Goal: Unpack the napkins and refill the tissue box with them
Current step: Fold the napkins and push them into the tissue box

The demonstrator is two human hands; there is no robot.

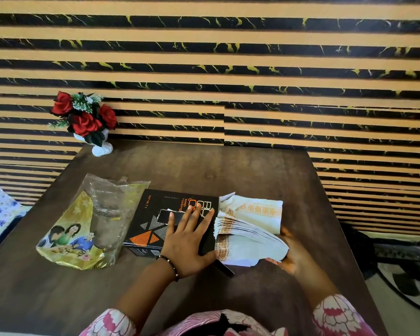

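Both hands busy: left [188, 241] flat on box [151, 214]; right [289, 258] grips napkins [250, 229].

We see a black tissue box [155, 221] with orange triangles lying flat. At its right end sits a fanned stack of white, orange-bordered napkins [250, 229]. Their empty wrapper [88, 229] lies crumpled just left.

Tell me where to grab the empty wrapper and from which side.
Probably pinch the wrapper's crumpled clear top edge near the table's far side, coming from above. That end sticks up loose and open, while the printed bottom lies flat. It sits left of the box, clear of both hands.
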